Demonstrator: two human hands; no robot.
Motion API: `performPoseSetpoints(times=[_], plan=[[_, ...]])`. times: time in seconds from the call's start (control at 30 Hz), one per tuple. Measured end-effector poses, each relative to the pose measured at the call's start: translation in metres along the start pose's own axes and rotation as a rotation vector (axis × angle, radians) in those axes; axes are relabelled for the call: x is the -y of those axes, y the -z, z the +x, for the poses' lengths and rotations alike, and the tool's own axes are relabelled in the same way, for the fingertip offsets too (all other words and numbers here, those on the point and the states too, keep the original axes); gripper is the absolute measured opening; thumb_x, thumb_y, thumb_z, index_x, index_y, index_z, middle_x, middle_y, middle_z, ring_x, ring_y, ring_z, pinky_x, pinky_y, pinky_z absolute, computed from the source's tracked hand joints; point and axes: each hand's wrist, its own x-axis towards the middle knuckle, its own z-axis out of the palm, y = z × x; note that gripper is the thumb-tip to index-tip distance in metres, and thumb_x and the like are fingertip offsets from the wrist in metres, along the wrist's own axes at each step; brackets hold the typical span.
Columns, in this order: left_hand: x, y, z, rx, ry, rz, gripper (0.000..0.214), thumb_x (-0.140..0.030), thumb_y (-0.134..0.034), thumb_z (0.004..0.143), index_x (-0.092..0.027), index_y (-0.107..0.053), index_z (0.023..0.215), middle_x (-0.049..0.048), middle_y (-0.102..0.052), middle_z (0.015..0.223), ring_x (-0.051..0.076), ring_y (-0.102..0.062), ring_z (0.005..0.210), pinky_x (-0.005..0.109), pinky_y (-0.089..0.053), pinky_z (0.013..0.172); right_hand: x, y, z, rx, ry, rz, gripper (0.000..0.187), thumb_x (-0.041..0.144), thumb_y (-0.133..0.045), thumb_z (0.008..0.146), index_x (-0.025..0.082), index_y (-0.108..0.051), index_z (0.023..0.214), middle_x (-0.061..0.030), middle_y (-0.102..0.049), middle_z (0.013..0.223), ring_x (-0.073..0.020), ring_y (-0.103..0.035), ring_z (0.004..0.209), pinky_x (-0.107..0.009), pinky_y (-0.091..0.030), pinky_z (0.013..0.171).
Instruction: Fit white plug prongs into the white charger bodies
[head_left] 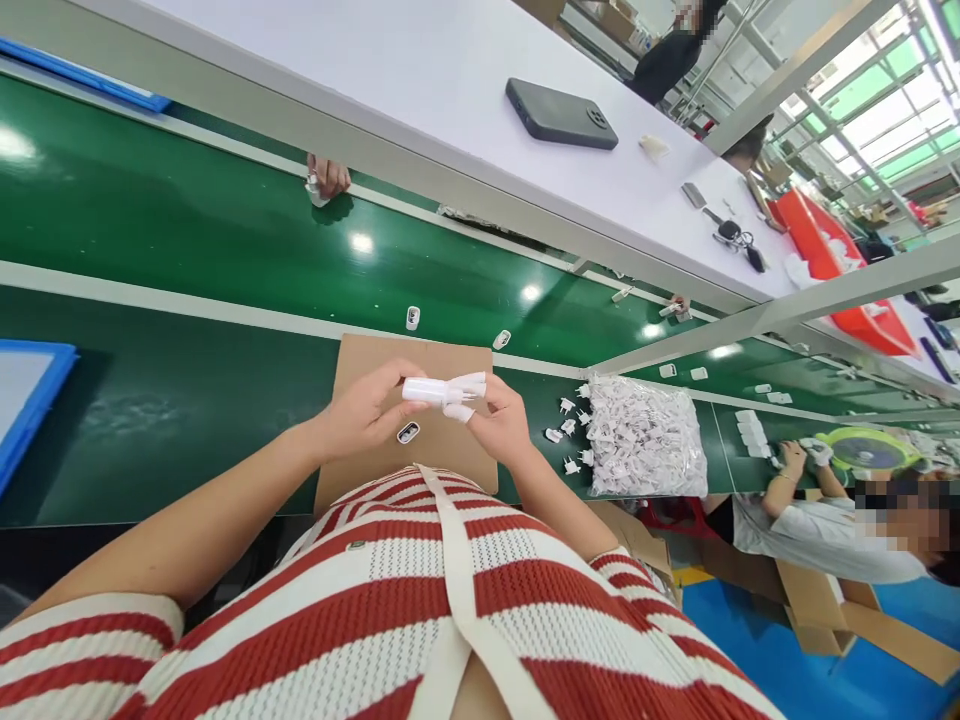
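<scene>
My left hand is closed on one end of a white charger housing, pinched between thumb and fingers. At its other end, my right hand, with white finger cots on the thumb and a finger, grips a small white plug piece with thin pins. The two parts meet end to end; whether they are joined, I cannot tell. Both hands are above a brown cardboard sheet, where another open white housing lies just below my left fingers.
To the right sits a clear bag of white plug pieces, with several loose plugs beside it. White housings lie on the green belt. Another person's hand reaches over it. A shelf holding a phone runs above.
</scene>
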Motion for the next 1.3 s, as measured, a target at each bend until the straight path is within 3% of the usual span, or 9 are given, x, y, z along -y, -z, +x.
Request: performPoseSetpoints(times=[0.2,0.33,0.53,0.67,0.8,0.97,1.03,1.13,1.3], plan=[[-0.027,-0.006,-0.014,-0.134,-0.135,-0.044,0.023,-0.031,-0.057,0.101,-0.017,-0.059,0.120,0.0092,-0.070,0.106,0.018,-0.068,0.091,0.026,-0.054,0.080,0.032,0.001,-0.021,-0.004,-0.062,0.132,0.029,0.043,-0.083,0.079,0.027,-0.081,0.103,-0.0052,-0.075,0.104,-0.0198,-0.071,0.093,-0.033,-0.059,0.084],[-0.047,-0.008,-0.015,-0.250,-0.202,-0.050,0.025,-0.028,-0.062,0.098,-0.017,-0.059,0.121,0.0085,-0.072,0.104,0.016,-0.069,0.089,0.024,-0.055,0.079,0.052,0.000,-0.028,-0.125,0.076,-0.008,0.018,0.036,-0.083,0.079,0.027,-0.082,0.096,-0.0028,-0.076,0.090,-0.0178,-0.069,0.082,-0.030,-0.057,0.076],[-0.047,-0.027,-0.024,-0.354,-0.047,-0.197,0.031,-0.033,-0.068,0.095,-0.019,-0.062,0.121,0.0077,-0.072,0.102,0.016,-0.069,0.085,0.026,-0.056,0.075,0.056,0.001,-0.023,-0.121,0.047,-0.097,0.018,0.035,-0.080,0.080,0.026,-0.082,0.095,-0.0027,-0.077,0.088,-0.0184,-0.069,0.080,-0.031,-0.057,0.076],[0.003,-0.046,-0.028,-0.209,0.329,-0.467,0.041,-0.048,-0.075,0.086,-0.018,-0.064,0.111,0.0090,-0.072,0.099,0.020,-0.070,0.086,0.030,-0.058,0.073,0.011,-0.009,-0.014,0.046,-0.191,-0.057,0.025,0.044,-0.081,0.076,0.022,-0.082,0.087,-0.0046,-0.078,0.092,-0.0213,-0.071,0.084,-0.033,-0.058,0.081],[0.073,-0.051,-0.033,0.051,0.612,-0.671,0.057,-0.052,-0.089,0.066,-0.017,-0.070,0.108,0.0113,-0.075,0.101,0.026,-0.071,0.089,0.037,-0.059,0.080,-0.063,-0.020,-0.028,0.173,-0.369,-0.062,0.051,0.047,-0.077,0.079,0.025,-0.073,0.124,-0.0070,-0.077,0.115,-0.0247,-0.071,0.105,-0.040,-0.054,0.099],[0.164,-0.014,-0.015,-0.465,0.792,-0.518,0.064,-0.056,-0.084,0.066,-0.014,-0.063,0.109,0.0165,-0.071,0.118,0.029,-0.069,0.108,0.042,-0.054,0.098,-0.151,0.030,-0.074,-0.228,-0.615,-0.611,0.071,0.044,-0.065,0.084,0.009,-0.053,0.144,-0.0237,-0.054,0.148,-0.0345,-0.048,0.140,-0.051,-0.038,0.116],[0.201,0.013,0.001,-0.622,0.835,-0.387,0.057,-0.048,-0.078,0.074,-0.015,-0.056,0.114,0.0180,-0.066,0.126,0.027,-0.067,0.112,0.042,-0.053,0.100,-0.170,0.060,-0.093,-0.374,-0.936,-0.948,0.073,0.045,-0.063,0.084,0.006,-0.052,0.144,-0.0275,-0.053,0.147,-0.0375,-0.045,0.143,-0.052,-0.034,0.118],[0.244,0.056,0.023,-0.777,0.899,-0.167,0.044,-0.032,-0.071,0.079,-0.016,-0.052,0.115,0.0183,-0.062,0.130,0.028,-0.063,0.119,0.044,-0.048,0.106,-0.185,0.095,-0.119,-0.504,-1.102,-0.999,0.069,0.045,-0.065,0.074,0.002,-0.061,0.127,-0.0401,-0.051,0.140,-0.0528,-0.049,0.135,-0.066,-0.038,0.108],[0.278,0.098,0.032,-0.818,1.013,0.123,0.031,-0.027,-0.071,0.075,-0.018,-0.058,0.101,0.0181,-0.066,0.117,0.040,-0.052,0.130,0.059,-0.036,0.112,-0.211,0.122,-0.155,-0.669,-0.905,-0.675,0.035,0.051,-0.059,0.055,0.028,-0.062,0.082,-0.0154,-0.072,0.091,-0.0475,-0.069,0.108,-0.062,-0.053,0.093]])
